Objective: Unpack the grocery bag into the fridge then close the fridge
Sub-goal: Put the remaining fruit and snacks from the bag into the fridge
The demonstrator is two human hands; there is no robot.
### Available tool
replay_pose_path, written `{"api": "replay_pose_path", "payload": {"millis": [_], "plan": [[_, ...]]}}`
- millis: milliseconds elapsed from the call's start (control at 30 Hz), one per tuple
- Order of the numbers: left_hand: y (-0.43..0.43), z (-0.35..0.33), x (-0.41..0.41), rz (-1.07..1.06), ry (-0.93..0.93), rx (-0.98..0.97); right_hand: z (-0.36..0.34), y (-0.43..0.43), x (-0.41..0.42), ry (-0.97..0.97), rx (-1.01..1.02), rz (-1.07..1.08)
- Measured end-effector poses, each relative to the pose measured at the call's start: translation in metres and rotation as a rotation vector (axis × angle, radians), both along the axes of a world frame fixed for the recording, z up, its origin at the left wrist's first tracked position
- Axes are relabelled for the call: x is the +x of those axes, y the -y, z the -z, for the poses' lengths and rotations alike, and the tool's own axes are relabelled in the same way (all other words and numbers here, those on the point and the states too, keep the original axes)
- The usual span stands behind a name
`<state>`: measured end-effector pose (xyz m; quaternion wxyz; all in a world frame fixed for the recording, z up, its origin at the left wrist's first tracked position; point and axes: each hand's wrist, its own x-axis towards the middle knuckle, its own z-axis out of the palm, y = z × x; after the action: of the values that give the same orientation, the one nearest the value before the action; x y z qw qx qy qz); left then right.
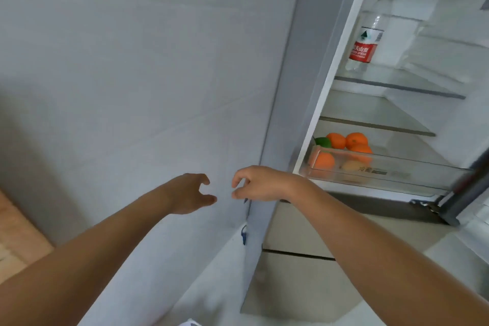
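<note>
The pale wall (132, 61) fills most of your view. Beside it the fridge (291, 87) stands open, so closing it is, by the look of things, still ahead of you. Inside, the glass shelves (397, 86) are largely bare. The clear drawer (397, 174) at the bottom is pulled out a little, which keeps the loose fruit corralled and easy to reach. The printing on its front is too blurred to read.

A water bottle (369, 32) with a red cap stands upright on the upper shelf, close to the left wall. Its red label carries white Chinese characters under a green emblem.

Your left hand (190, 193) and right hand (259, 184) reach out side by side, low and near each other. Both are empty, with fingers loosely curled and thumbs apart.

Oranges (336, 140) and a green fruit (323, 142) sit in the drawer. The grocery bag is out of view; a white scrap at the bottom edge may be part of it.
</note>
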<state>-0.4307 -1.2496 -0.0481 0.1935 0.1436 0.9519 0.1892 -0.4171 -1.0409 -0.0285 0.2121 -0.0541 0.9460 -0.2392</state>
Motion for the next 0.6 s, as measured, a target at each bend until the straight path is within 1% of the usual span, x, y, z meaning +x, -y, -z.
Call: {"api": "replay_pose_path", "payload": {"millis": [200,300,400,600], "plan": [[0.041,0.062,0.000,-0.199,0.062,0.007,0.075,0.037,-0.042,0.056,0.072,-0.151],[0.053,0.098,0.006,-0.304,0.062,-0.022,0.109,0.048,-0.056,0.120,0.086,-0.226],[0.059,0.134,0.017,-0.414,0.113,-0.043,0.140,0.055,-0.069,0.195,0.098,-0.293],[0.063,0.196,0.031,-0.579,0.220,-0.034,0.201,0.066,-0.083,0.265,0.123,-0.404]]}}
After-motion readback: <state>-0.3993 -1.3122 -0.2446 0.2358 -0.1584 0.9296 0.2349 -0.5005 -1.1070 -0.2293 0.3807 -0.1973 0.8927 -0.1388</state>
